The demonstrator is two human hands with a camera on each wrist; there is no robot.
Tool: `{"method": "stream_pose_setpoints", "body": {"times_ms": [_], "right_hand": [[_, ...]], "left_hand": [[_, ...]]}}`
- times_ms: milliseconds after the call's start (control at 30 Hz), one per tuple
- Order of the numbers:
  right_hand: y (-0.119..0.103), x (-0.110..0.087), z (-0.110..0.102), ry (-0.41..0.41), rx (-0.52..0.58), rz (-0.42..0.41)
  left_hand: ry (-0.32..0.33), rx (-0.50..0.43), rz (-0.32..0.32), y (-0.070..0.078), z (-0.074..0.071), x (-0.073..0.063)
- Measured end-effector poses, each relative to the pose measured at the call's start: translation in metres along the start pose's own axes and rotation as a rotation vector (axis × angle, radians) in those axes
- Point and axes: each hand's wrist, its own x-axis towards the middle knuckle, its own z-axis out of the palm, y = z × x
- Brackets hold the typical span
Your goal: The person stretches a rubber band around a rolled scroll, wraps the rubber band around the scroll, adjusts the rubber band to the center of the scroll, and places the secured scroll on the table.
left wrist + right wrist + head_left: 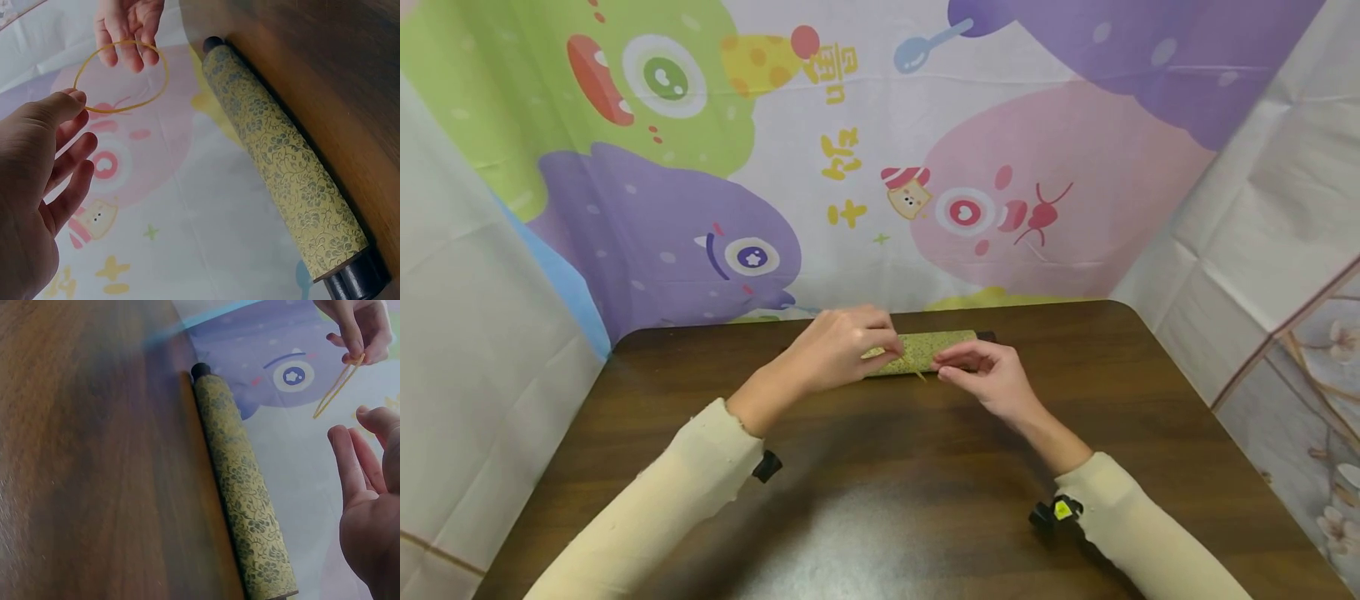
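Note:
A yellow rubber band (164,87) hangs as a loop from my left hand (848,346), pinched between thumb and index finger. In the head view the band (919,372) shows as a thin strand in front of the scroll. My right hand (988,379) is just to the right of it, fingers relaxed and slightly bent, with a gap between thumb and fingertips and nothing held. Behind both hands a rolled scroll (943,340) lies on the table, covered in yellow-green floral cloth. Its dark end knobs (357,280) show in the left wrist view.
The dark wooden table (880,500) has its far edge right behind the scroll. A cartoon-printed cloth (850,275) hangs along that edge, and pale curtains (1210,275) stand at both sides. Black wrist cameras (767,467) sit on the sleeves.

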Motion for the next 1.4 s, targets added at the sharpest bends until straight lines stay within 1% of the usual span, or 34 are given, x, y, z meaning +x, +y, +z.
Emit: {"method": "stream_pose_setpoints", "body": {"times_ms": [267,367,533,633,833,1033,1267,1400], "right_hand": [[0.004,-0.002,0.008,-0.02,0.108,0.04],[0.005,-0.003,0.01,-0.033,0.166,0.05],[0.006,-0.003,0.014,-0.044,0.238,0.072],[0.005,-0.003,0.016,-0.037,0.236,0.083],[0.005,-0.002,0.019,-0.014,0.196,0.081],[0.006,-0.002,0.023,-0.005,0.206,0.086],[0.008,-0.001,0.027,-0.044,0.24,0.075],[0.008,-0.002,0.029,-0.066,0.253,0.085]], "left_hand": [[0.0,-0.013,0.004,0.002,0.005,0.001],[0.004,-0.02,0.008,0.003,0.006,0.001],[-0.004,-0.025,-0.001,0.003,0.007,0.002],[-0.011,-0.022,-0.005,0.004,0.007,0.003],[-0.025,0.0,-0.004,0.006,0.007,0.004],[-0.027,0.007,-0.007,0.008,0.007,0.006],[-0.046,0.023,-0.005,0.009,0.008,0.008],[-0.05,0.023,-0.012,0.009,0.01,0.009]]}}
